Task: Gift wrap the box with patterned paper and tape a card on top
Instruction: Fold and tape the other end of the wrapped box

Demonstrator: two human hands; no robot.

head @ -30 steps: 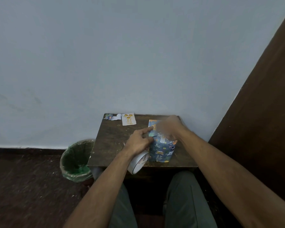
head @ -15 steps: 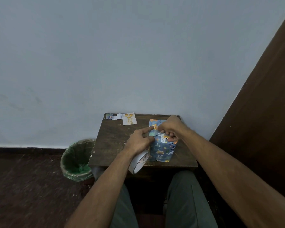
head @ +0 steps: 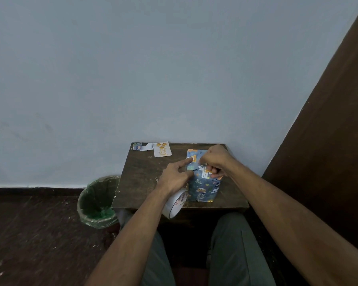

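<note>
Here, a small dark table (head: 145, 178) stands against the wall, a green-lined bin (head: 97, 203) beside it. The wrapped box (head: 203, 188) stands upright at its right side. The right hand (head: 214, 162) pinches the top fold; the left hand (head: 174, 178), tape roll (head: 175, 203) around its wrist, presses a fingertip on the paper. The card (head: 162, 149) lies at the far edge.

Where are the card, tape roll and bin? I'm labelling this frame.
card (head: 162, 149): head view, middle of its face.
tape roll (head: 176, 205): head view, printed outer band.
bin (head: 85, 200): head view, left rim.
</note>
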